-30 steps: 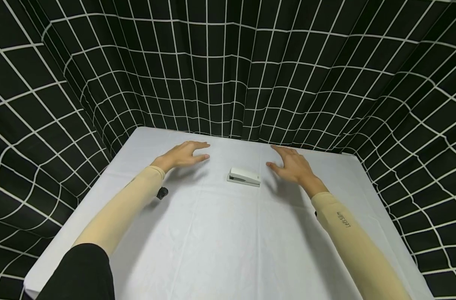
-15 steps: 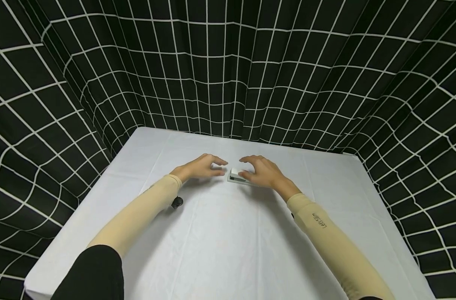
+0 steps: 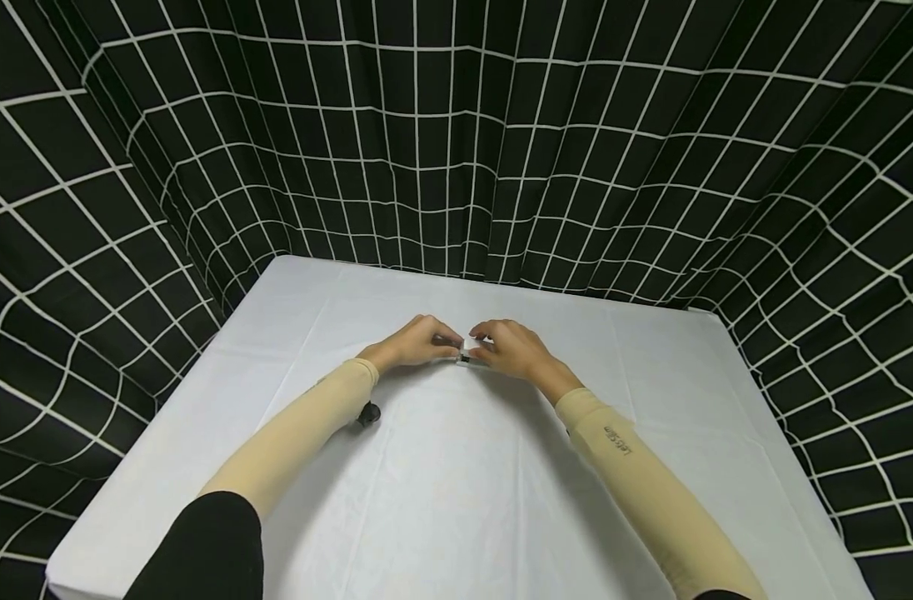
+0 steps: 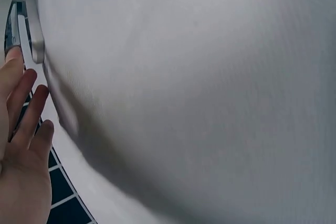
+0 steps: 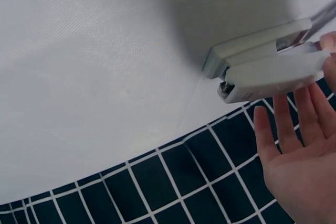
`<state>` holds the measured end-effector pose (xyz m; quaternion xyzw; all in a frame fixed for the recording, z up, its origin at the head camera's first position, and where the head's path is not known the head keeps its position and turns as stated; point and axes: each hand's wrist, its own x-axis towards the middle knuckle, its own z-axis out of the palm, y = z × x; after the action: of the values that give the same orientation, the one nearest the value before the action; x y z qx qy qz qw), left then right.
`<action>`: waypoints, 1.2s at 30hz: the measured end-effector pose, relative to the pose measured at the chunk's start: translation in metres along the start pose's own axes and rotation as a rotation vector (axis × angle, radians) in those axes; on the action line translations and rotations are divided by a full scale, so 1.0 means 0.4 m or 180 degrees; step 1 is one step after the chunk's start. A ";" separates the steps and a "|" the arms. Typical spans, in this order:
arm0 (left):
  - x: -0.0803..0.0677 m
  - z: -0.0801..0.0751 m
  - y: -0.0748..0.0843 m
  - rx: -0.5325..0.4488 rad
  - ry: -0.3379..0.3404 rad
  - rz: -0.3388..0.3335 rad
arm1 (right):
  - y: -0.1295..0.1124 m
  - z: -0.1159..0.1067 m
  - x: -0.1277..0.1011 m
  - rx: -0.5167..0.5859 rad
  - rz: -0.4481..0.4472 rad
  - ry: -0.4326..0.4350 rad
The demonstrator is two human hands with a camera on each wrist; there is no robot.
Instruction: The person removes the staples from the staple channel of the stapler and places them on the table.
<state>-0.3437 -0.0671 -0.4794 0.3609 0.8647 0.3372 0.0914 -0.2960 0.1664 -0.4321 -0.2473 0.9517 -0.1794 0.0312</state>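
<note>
A small white stapler lies on the white table, almost hidden between my two hands. My right hand covers its right part. In the right wrist view the stapler sits slightly agape, pinched between the right thumb and fingertips. My left hand reaches its left end. In the left wrist view the stapler is at the top left, and the fingers lie fairly straight with the index tip against it. The left thumb is hidden.
Black curtains with a white grid close the table in at the back and on both sides. A small black thing hangs under my left forearm. White cloth stretches from the hands to the near edge.
Both hands have moved inward from either side of the stapler. They now meet on it: the right hand covers it and the left touches its end.
</note>
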 end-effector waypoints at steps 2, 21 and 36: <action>0.004 0.007 0.001 -0.0014 0.0038 -0.0003 | -0.001 0.004 0.003 0.0005 0.0009 -0.0010; 0.014 0.038 -0.002 0.0009 0.0202 -0.0079 | -0.004 0.015 0.014 -0.0024 -0.0058 -0.0026; 0.021 0.037 0.012 0.0139 0.0084 -0.0191 | -0.003 0.015 0.008 -0.0005 -0.0232 -0.0022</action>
<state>-0.3411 -0.0515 -0.4868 0.3322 0.8834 0.3201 0.0822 -0.2975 0.1619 -0.4373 -0.2824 0.9421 -0.1788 0.0278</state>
